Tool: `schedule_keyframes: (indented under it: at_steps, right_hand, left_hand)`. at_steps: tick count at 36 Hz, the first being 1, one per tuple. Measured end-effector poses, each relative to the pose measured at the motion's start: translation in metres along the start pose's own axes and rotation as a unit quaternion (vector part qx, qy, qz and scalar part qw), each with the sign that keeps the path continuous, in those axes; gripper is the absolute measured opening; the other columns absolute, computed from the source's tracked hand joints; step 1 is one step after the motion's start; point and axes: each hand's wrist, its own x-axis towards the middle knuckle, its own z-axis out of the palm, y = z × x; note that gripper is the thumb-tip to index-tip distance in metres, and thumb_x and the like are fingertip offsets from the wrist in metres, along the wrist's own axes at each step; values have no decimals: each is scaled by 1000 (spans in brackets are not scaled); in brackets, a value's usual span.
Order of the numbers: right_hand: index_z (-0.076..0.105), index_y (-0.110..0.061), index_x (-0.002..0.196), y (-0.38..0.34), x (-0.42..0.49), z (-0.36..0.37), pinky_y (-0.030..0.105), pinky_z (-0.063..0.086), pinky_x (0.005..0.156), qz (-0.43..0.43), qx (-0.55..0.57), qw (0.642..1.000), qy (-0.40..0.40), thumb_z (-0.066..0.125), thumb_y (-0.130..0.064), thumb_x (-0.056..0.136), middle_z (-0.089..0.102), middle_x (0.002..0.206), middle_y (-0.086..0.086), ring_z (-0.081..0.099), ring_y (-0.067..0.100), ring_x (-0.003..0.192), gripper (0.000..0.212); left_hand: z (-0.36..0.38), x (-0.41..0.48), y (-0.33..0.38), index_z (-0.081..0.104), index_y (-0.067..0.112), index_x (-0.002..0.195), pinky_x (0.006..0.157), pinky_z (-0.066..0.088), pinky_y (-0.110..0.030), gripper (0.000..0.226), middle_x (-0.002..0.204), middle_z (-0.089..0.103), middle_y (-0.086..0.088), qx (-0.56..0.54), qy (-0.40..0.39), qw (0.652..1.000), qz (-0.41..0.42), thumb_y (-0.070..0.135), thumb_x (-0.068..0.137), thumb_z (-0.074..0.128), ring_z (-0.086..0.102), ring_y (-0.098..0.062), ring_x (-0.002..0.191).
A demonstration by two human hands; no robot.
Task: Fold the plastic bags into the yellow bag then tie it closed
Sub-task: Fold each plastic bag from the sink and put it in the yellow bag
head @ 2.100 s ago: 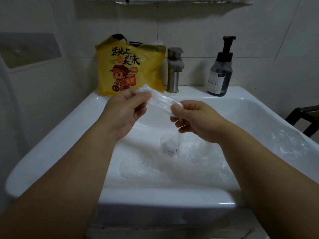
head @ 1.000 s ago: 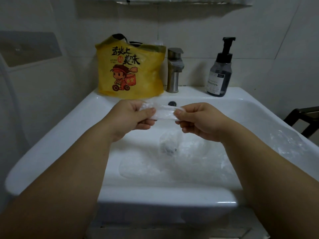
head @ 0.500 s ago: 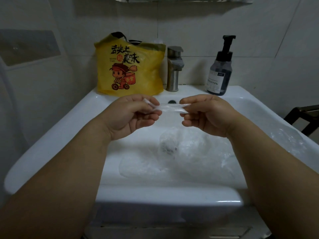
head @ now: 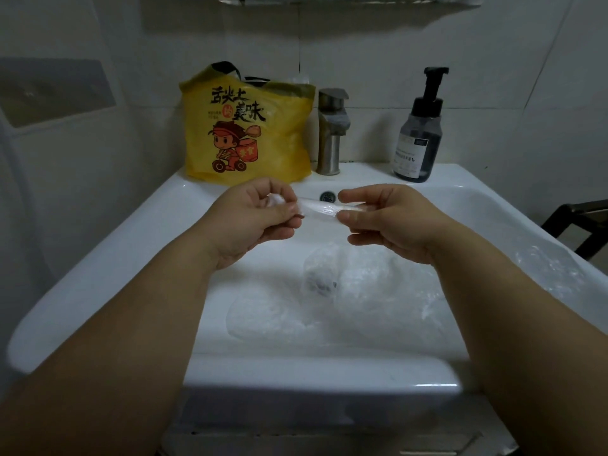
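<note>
A clear plastic bag folded into a narrow strip [head: 320, 209] stretches between my two hands above the sink basin. My left hand [head: 255, 222] pinches its left end, where the plastic is bunched under the fingertips. My right hand [head: 385, 220] pinches the right end between thumb and fingers. The yellow bag [head: 246, 126] with a cartoon print stands upright on the sink's back ledge, left of the tap, its top open with dark handles showing. Several more clear plastic bags [head: 345, 291] lie crumpled in the basin below my hands.
The white sink [head: 98, 274] fills the middle. A metal tap [head: 330, 133] stands at the back centre and a dark pump bottle [head: 418, 136] to its right. Another clear plastic bag [head: 552, 268] lies on the right rim. A dark chair [head: 582, 225] sits beyond the right edge.
The strip has been folded narrower and shorter, and my hands have come closer together. My left fingers have rolled its left end inward.
</note>
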Motion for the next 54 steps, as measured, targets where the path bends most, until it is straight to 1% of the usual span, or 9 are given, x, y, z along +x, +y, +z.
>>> schedule_keyframes:
  at_steps: [11,17,20,23,27,30,34,40,54]
  right_hand:
    - [70,-3,87,2,3,6,23,56,57,51,-43,998,13,68,-11,86,66,77,9,62,14,64,8]
    - [68,-6,84,2,2,22,25,58,64,-43,48,998,18,64,-9,88,64,74,7,60,13,66,6]
    - [68,-1,89,3,2,35,22,55,61,-67,67,996,5,62,-9,90,63,73,8,57,13,63,10]
    - [66,7,96,5,1,44,24,54,61,-78,69,994,-21,57,-4,92,64,82,19,61,23,68,15]
    - [66,11,99,9,1,48,40,55,74,-88,41,995,-19,58,-2,91,65,98,34,64,43,86,18]
    - [70,3,92,9,2,47,32,58,69,-86,26,995,-37,61,-8,90,69,92,26,67,30,79,14]
    - [71,-2,90,8,4,41,22,52,58,-60,21,997,-35,64,-9,88,64,71,9,59,15,63,10]
    - [70,-1,92,6,5,28,22,54,60,-23,25,999,-42,66,-10,86,63,70,6,59,11,59,11]
    - [69,-7,89,7,2,8,25,59,68,1,21,999,-32,61,-11,89,66,77,7,62,10,62,9]
  left_hand:
    - [3,6,-6,67,15,89,67,54,-15,11,77,68,3,49,61,996,46,4,88,65,66,-3,71]
    - [4,11,2,64,17,91,65,48,-16,11,79,65,8,-197,73,977,42,14,82,69,57,-2,79]
    - [14,7,-2,64,18,106,75,55,-28,60,110,66,-3,-184,-14,982,-43,49,57,83,60,-18,108]
    - [30,3,-12,65,23,109,79,54,-28,54,104,70,1,-14,-91,994,-61,58,68,58,64,-18,105]
    - [37,5,-12,64,22,118,86,53,-29,48,111,71,-1,-8,-65,995,-77,55,92,41,67,-14,102]
    - [33,7,-10,64,27,119,87,53,-32,45,118,69,2,-12,-47,997,-64,46,103,27,64,-17,110]
    - [24,9,-3,73,28,94,75,47,-25,49,74,70,11,-23,22,999,-36,45,103,28,59,-11,82]
    - [11,10,-4,62,14,72,45,39,-17,39,49,35,5,-10,117,993,-14,40,98,50,36,-7,48]
    - [7,7,-7,53,11,80,52,48,-17,27,67,55,2,3,115,993,30,27,100,47,53,-4,54]
